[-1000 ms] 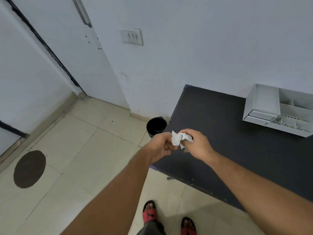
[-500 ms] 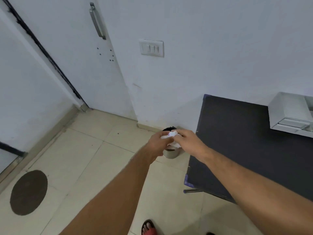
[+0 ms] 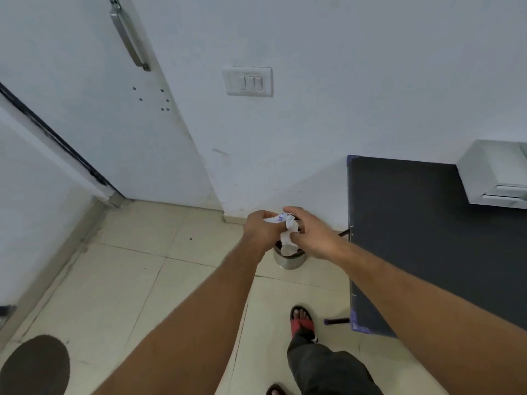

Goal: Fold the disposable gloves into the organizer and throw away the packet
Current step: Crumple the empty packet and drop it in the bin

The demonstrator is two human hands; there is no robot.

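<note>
A crumpled white packet (image 3: 286, 232) with blue print hangs between both hands. My left hand (image 3: 261, 230) grips its upper left part; my right hand (image 3: 312, 235) pinches it from the right. Both hold it directly above a small steel bin (image 3: 288, 259) on the floor by the wall. Most of the bin's dark opening is hidden by my hands and the packet. The white organizer (image 3: 490, 175) stands on the black table (image 3: 427, 238) at the right edge of view, partly cut off. No gloves are visible.
A white door with a metal handle (image 3: 128, 35) is at the left, and a switch plate (image 3: 247, 81) is on the wall. The floor is beige tile with a dark round mat (image 3: 34, 364) at the bottom left. My foot in a red sandal (image 3: 302, 322) stands near the table leg.
I have stepped left from the table toward the bin. Both hands carried the crumpled packet from over the table corner to above the bin. The organizer slid toward the right edge of view.
</note>
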